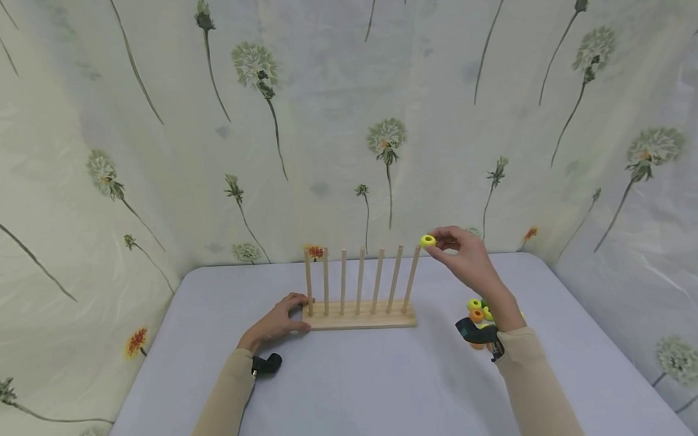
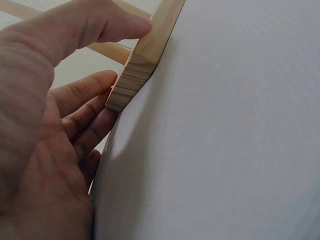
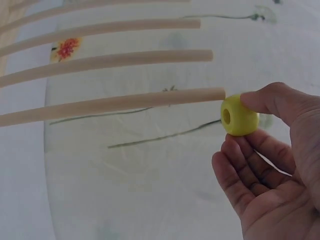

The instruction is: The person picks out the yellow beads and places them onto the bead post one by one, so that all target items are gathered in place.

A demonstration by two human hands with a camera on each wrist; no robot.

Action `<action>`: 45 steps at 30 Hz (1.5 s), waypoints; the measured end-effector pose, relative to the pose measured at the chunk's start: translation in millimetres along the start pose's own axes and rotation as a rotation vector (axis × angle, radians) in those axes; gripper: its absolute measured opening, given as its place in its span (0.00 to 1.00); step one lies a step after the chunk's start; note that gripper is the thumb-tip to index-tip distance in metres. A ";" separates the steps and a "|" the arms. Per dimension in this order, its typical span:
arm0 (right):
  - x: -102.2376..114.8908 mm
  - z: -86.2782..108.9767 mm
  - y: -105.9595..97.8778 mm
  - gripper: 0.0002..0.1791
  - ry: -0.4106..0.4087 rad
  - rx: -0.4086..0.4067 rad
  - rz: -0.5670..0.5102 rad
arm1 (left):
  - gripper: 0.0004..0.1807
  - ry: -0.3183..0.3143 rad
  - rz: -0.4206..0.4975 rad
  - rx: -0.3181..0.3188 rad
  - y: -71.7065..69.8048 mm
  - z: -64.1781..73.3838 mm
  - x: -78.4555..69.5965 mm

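A wooden peg rack [image 1: 358, 321] stands on the table, its several upright dowels in one row. My left hand [image 1: 280, 318] grips the left end of its base [image 2: 155, 40]; in the left wrist view the thumb lies on one side and fingertips touch the other. Between thumb and fingers, my right hand [image 1: 470, 260] pinches a yellow bead [image 3: 246, 119] with a hole through it. The bead is beside the top of the rightmost dowel [image 3: 150, 100], its hole turned partly towards the dowel end but lower than it. Whether bead and dowel touch, I cannot tell.
Several yellow, orange and green beads [image 1: 471, 316] lie on the right of the table [image 1: 378, 390], partly hidden by my right wrist and its camera [image 1: 474, 331]. Another wrist camera [image 1: 267, 364] sits at my left cuff. A flower-printed sheet [image 1: 322, 116] hangs behind the table.
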State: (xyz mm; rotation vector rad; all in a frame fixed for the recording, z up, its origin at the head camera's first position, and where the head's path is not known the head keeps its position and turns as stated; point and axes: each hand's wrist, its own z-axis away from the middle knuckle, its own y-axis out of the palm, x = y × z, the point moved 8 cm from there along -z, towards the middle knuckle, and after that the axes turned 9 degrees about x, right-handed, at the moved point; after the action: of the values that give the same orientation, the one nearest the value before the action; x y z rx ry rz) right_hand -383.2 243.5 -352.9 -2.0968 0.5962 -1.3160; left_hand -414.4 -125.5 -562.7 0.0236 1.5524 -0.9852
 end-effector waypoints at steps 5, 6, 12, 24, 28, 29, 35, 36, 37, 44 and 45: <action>2.2 -1.9 1.6 0.21 -0.004 0.011 -0.004 | 0.36 -0.005 0.000 -0.007 -0.3 0.2 0.4; 2.9 -2.3 2.0 0.21 -0.002 0.015 -0.004 | 0.35 -0.004 0.003 -0.008 -0.3 0.0 0.7; 6.2 -5.0 6.2 0.22 -0.013 0.027 0.011 | 0.34 0.002 0.010 -0.009 -0.4 -0.8 2.1; 7.4 -4.2 14.8 0.20 -0.036 0.051 -0.023 | 0.36 -0.006 -0.003 -0.001 1.1 0.1 0.6; 3.8 -3.1 19.1 0.19 -0.024 0.070 -0.018 | 0.36 0.007 -0.009 -0.001 0.7 -1.5 0.6; 2.8 -2.6 19.9 0.19 -0.019 0.073 -0.016 | 0.36 0.010 -0.011 -0.001 0.7 -1.7 0.6; -0.5 -1.3 22.8 0.20 -0.023 0.079 -0.027 | 0.36 0.013 -0.013 0.001 0.6 -1.1 -0.2; -0.9 -1.2 23.2 0.20 -0.024 0.081 -0.026 | 0.36 0.011 -0.013 0.000 0.5 -1.0 -0.1; -1.1 -0.9 23.5 0.20 -0.023 0.083 -0.026 | 0.36 0.009 -0.011 0.000 0.4 -0.9 0.0; -2.4 0.2 25.6 0.19 -0.024 0.091 -0.012 | 0.36 0.004 -0.017 0.001 1.2 -1.5 1.3; -2.5 0.5 25.6 0.19 -0.024 0.090 -0.013 | 0.36 0.007 -0.017 0.000 1.2 -1.6 1.3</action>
State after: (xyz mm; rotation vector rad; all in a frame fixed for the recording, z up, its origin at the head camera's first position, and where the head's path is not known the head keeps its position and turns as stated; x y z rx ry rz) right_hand -385.4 226.6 -372.1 -2.0437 0.5039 -1.2992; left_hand -415.3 -124.5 -564.5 0.0138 1.5609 -0.9997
